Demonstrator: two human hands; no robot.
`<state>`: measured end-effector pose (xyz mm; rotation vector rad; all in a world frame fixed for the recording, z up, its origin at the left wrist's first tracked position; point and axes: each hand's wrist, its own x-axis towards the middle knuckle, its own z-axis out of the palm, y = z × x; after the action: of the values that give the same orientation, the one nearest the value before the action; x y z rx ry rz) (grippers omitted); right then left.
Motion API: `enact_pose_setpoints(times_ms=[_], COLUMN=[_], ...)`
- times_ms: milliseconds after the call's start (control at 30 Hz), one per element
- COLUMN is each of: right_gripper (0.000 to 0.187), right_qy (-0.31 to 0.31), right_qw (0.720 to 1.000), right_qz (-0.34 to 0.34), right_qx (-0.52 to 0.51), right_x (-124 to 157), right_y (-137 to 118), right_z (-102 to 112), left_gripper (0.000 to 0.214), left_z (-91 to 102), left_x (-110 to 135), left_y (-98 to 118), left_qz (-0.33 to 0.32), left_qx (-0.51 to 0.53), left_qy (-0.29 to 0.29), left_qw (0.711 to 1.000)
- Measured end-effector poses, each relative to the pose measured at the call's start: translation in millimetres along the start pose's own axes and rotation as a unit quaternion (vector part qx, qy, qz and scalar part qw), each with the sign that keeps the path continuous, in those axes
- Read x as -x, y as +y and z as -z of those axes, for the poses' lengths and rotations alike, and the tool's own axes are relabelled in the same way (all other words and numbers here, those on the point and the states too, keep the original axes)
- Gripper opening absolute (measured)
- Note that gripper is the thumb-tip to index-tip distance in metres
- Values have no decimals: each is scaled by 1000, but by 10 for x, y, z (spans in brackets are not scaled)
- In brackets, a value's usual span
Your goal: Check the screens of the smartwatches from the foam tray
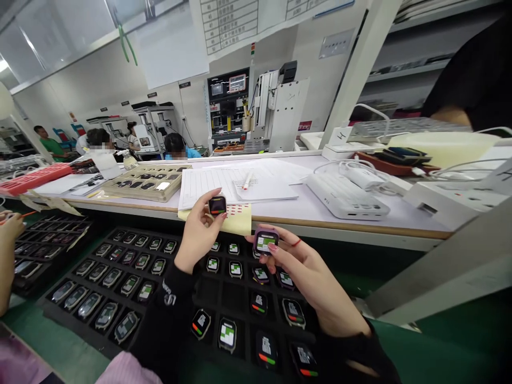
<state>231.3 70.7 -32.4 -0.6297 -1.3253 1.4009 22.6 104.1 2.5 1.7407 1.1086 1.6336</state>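
Between the thumb and fingers of my left hand [200, 232] is a smartwatch [217, 206] without a strap, its dark screen showing a red and green strip. My right hand [298, 258] grips a purple-rimmed smartwatch [265, 241] with a lit green and white screen, the thumb on its face. Both watches are held up over a black foam tray [234, 296], where several watches lie in slots, some with green and white screens, others with a coloured strip. Two slots near the tray's middle hold no watch.
To the left lies another black tray [90, 320] of watches, with another person's hand [10, 229] beyond it. On the shelf are a beige tray [150, 184], paper sheets [200, 186], a pen [248, 180] and a white multi-port charger [346, 197] with cables. A metal post [444, 261] slants at right.
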Motion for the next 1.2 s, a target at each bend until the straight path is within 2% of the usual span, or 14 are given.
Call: enact_pose_setpoints(times_ms=[133, 233, 433, 733, 900, 1200], right_gripper=[42, 42, 42, 46, 46, 49], right_qy=[-7, -1, 4, 11, 5, 2], right_qw=[1000, 1000, 1000, 1000, 1000, 1000], right_qz=[0, 1, -4, -6, -11, -14], right_qx=[-3, -11, -25, -18, -14, -7], right_x=[16, 23, 39, 34, 33, 30], right_y=[-26, -24, -40, -84, -56, -63], right_z=[11, 49, 86, 60, 73, 45], left_gripper=[51, 52, 52, 51, 45, 44], left_z=[-95, -159, -215, -221, -195, -96], left_x=[-277, -361, -358, -331, -292, -296], left_y=[-16, -56, -107, -59, -20, 118], left_qz=[-42, -45, -31, -23, -37, -53], left_qx=[0, 6, 15, 23, 19, 14], left_qy=[-23, -40, -42, -36, -30, -30], left_qw=[999, 998, 999, 999, 999, 998])
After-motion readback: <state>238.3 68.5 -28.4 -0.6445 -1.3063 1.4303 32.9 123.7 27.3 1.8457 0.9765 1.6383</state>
